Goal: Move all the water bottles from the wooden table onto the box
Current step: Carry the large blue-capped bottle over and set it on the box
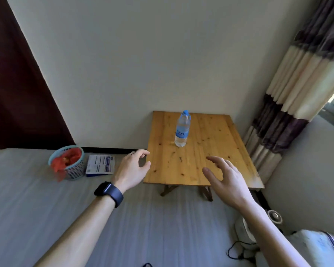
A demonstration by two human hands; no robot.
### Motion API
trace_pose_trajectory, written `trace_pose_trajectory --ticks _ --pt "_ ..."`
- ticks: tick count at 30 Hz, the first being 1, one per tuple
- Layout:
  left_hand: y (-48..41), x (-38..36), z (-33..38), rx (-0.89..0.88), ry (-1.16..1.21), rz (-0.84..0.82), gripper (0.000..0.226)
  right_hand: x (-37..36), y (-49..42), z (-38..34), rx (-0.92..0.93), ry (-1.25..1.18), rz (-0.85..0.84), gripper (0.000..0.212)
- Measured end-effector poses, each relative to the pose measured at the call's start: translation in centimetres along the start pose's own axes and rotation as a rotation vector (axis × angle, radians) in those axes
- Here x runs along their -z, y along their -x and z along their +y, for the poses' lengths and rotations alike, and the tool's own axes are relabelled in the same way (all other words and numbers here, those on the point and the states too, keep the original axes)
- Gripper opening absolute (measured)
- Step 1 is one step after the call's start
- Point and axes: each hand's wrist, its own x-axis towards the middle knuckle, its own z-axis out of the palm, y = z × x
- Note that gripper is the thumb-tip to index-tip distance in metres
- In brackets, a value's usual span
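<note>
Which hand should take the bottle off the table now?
Probably the right hand: it is over the wooden table, fingers spread toward the water bottle. The left hand hangs at the table's left edge, fingers loosely curled.

On wooden table (pixel 172 166): one water bottle (pixel 182 130), upright, blue-capped, just toward 9 o'clock of centre.

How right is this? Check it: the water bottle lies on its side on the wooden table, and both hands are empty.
Not quite. The head view shows the water bottle standing upright on the wooden table, not lying. The left hand and right hand are empty.
</note>
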Motion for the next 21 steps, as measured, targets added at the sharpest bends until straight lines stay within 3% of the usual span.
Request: trace_pose_trajectory --ticks 13,21 --pt "-21.4 -8.4 -1.6 0.021 0.061 -0.268 0.033 -5.4 -18.7 7.4 -0.221 -0.041 -0.041 0.050" --pt "-32.9 -14.1 -4.0 0.112 -0.016 -0.359 0.037 -9.7 -32.4 12.1 -0.269 -0.116 -0.113 0.066"
